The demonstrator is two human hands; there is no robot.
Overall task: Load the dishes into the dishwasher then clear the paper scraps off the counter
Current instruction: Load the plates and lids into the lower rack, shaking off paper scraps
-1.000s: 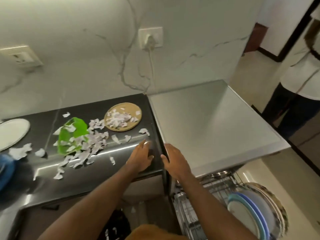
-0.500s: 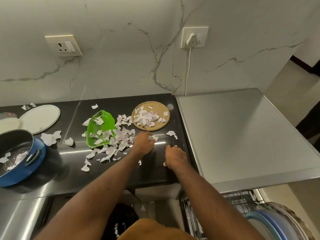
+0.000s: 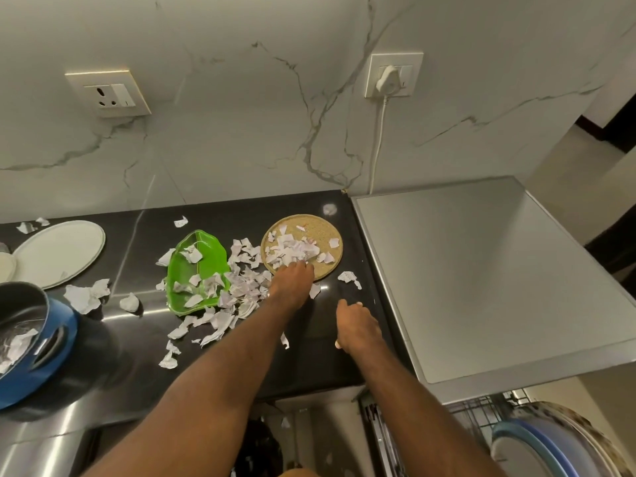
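Paper scraps [image 3: 247, 287] lie strewn over the black counter [image 3: 309, 356], thickest between one green leaf-shaped dish [image 3: 198, 259] and one round woven tray [image 3: 320, 228] (too many to count, with more in the single blue pot [image 3: 51, 342] and beside one pale plate [image 3: 58, 249]). The left hand [image 3: 292, 284] rests on the heap at the tray's near rim, fingers hidden, so I cannot tell whether it grasps anything; the right hand [image 3: 356, 327] lies loosely curled on the counter, its hold equally unclear. Raking with a flat palm toward the counter's edge, the other hand cupped below, would likely beat picking singly.
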